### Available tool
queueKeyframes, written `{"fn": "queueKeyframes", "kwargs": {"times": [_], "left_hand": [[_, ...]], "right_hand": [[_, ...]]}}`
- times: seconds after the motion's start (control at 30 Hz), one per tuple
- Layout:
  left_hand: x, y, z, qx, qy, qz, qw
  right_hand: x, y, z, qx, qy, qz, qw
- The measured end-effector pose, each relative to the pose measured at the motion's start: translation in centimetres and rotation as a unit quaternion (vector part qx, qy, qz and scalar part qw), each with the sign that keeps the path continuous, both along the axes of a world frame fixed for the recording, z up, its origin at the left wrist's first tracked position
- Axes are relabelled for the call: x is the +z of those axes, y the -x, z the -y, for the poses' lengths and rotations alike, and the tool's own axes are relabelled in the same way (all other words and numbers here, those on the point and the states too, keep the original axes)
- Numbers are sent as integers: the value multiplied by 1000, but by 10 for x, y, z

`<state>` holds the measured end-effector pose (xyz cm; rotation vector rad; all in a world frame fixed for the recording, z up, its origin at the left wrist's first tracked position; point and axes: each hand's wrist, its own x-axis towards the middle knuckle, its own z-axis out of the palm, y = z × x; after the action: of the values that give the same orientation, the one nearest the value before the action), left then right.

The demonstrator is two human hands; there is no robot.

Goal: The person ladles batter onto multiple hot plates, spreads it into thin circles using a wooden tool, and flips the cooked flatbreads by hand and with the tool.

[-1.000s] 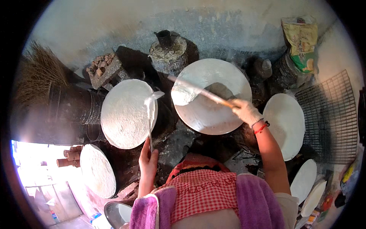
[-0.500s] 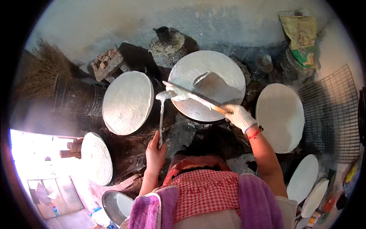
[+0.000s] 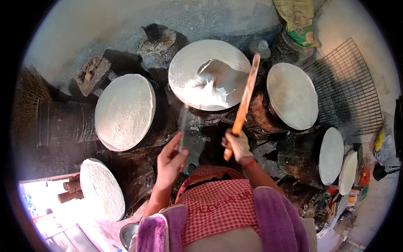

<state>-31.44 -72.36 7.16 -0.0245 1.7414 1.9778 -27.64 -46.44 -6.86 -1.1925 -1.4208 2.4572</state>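
My left hand point(image 3: 170, 161) is bare and closed round the thin handle of a metal spoon point(image 3: 184, 126), its head blurred by motion beside the near rim of the centre griddle. In a white glove, my right hand point(image 3: 238, 145) grips a long flat spatula point(image 3: 247, 94) by its wooden handle. The spatula stands nearly upright, its tip just right of that griddle. White batter coats the round centre griddle point(image 3: 189, 59). Toward its right a bare grey patch shows, with a wet heap of batter point(image 3: 214, 94) at the near side.
More batter-covered round griddles stand around me: left point(image 3: 125, 113), lower left point(image 3: 101, 191), right point(image 3: 292, 96) and lower right point(image 3: 331, 155). A wire rack point(image 3: 348, 88) leans on the right wall. Behind are a sack point(image 3: 299, 21), a plastic jar point(image 3: 260, 48) and a block with stones point(image 3: 93, 75).
Both tools have come apart from each other above the griddle. The spatula has swung upright and my right hand has moved left. The spoon is lower. A batter heap now lies on the griddle; the view has shifted.
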Motion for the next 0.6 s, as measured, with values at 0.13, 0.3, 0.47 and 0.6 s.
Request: {"fn": "queueKeyframes", "kwargs": {"times": [0.13,0.3,0.47,0.6], "left_hand": [[19,-18,57,130,-73,-41,988],[-2,-44,124,247,-101,45,963],[-40,-84,177,321,-116,58,938],[-39,-89,197,344,-123,56,929]], "right_hand": [[34,93,87,161,33,-75,984],[19,132,151,160,113,-23,980],[25,31,115,137,87,17,987],[32,-20,51,125,-19,89,988]]}}
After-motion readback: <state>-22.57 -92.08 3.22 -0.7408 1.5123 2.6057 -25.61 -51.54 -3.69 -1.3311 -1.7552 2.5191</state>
